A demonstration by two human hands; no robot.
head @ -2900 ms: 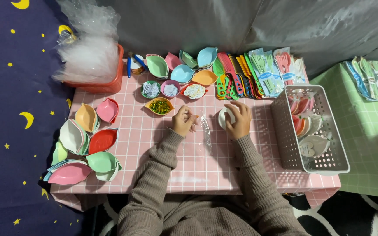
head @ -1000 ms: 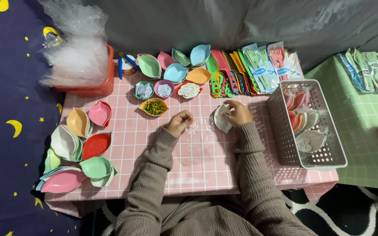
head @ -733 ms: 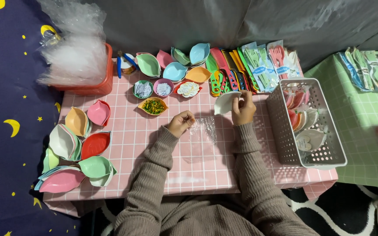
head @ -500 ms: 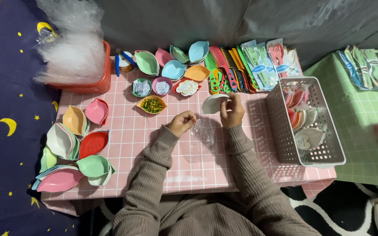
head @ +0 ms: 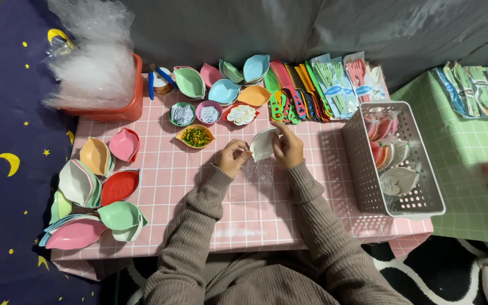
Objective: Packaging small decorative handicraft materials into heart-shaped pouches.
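Both hands meet above the middle of the pink gridded desk [head: 159, 169]. The right hand [head: 289, 148] pinches the far edge of a white leaf-shaped dish [head: 263, 143], fingers curled around its rim; the left hand [head: 232, 157] pinches the near edge, fingertips pressed together on it. The dish is held tilted, clear of the desk, directly over a crumpled clear plastic bag [head: 255, 172] that lies flat on the surface.

Relative to the white dish: a small dish of green-and-gold sequins [head: 195, 136] sits just to its left; three little bowls of paper tags [head: 209, 113] lie beyond that; coloured combs [head: 289, 93] lie behind; a white mesh basket [head: 393, 164] holding finished pieces stands well to the right.

Likely hazards, as judged from this arrangement: the smooth, tilted dish could slip from a two-point fingertip grip and fall onto the bag. The left forearm passes near the sequin dish, so a sideways sweep might tip it and scatter its contents. The thin bag, unweighted, could slide or fold shut under the dish.
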